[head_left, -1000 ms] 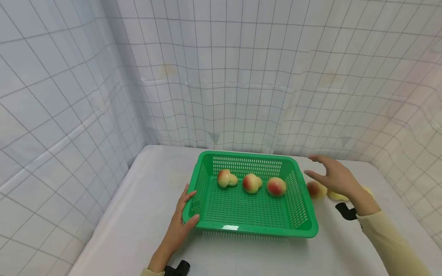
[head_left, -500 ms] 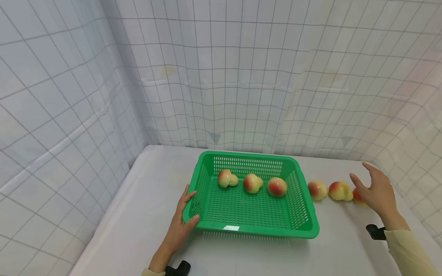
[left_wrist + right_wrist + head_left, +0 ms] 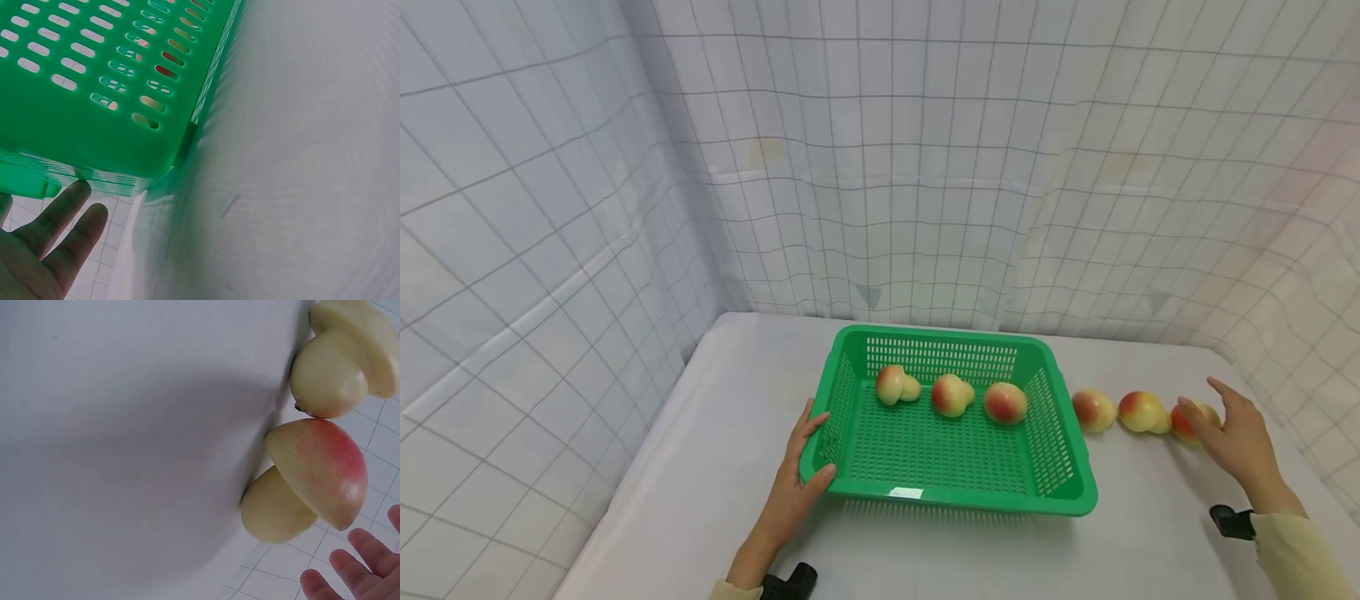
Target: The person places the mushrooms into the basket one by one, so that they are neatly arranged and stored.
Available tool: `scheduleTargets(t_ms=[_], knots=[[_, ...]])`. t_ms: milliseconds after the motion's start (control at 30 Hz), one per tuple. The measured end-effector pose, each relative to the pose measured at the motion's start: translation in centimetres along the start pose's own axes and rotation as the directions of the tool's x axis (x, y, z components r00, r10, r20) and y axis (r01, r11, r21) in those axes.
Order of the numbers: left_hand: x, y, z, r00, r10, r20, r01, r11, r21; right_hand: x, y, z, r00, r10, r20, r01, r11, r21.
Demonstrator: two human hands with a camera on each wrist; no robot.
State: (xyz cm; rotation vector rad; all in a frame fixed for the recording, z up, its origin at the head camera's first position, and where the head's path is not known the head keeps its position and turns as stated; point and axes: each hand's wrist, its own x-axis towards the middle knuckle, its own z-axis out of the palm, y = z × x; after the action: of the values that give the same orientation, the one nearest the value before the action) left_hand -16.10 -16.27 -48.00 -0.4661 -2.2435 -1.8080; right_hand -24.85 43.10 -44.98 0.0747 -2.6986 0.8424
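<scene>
My left hand rests at the near left corner of a green plastic basket, thumb and fingers spread over its rim; in the left wrist view two straight fingers lie beside the basket wall. Inside sit three red-and-yellow toy mushrooms. Three more lie in a row to the basket's right: the nearest one, the middle one and the far right mushroom. My right hand is beside that last mushroom, fingers spread; the right wrist view shows its fingertips just apart from a mushroom.
A white cloth covers the table. White grid-patterned curtains hang behind it and along both sides. Each wrist carries a small black camera mount.
My right hand has moved from above the row's left end to the far right mushroom, uncovering the mushrooms in the row. The left hand and basket stay about where they were.
</scene>
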Motion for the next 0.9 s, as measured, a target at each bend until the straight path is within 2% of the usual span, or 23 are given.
scheduleTargets(t_ms=[133,367,667,900], knots=[[0.0,-0.1,0.0,1.000,0.002,-0.003,-0.002,1.000,-0.003,-0.3,0.1,0.1,1.000,0.002,0.013,-0.002,1.000,-0.005],[-0.1,-0.2,0.0,1.000,0.004,0.000,-0.004,1.000,-0.006,-0.8,0.9,0.5,0.994,0.053,0.097,-0.055,0.998,0.014],[-0.2,-0.1,0.1,1.000,-0.008,0.000,0.008,1.000,0.001,-0.7,1.5,1.1,0.994,0.038,0.105,-0.036,0.999,-0.027],[-0.1,0.0,0.1,1.000,0.023,-0.002,-0.023,1.000,0.011,-0.6,1.4,0.8,0.988,0.072,0.134,-0.064,0.996,-0.059]])
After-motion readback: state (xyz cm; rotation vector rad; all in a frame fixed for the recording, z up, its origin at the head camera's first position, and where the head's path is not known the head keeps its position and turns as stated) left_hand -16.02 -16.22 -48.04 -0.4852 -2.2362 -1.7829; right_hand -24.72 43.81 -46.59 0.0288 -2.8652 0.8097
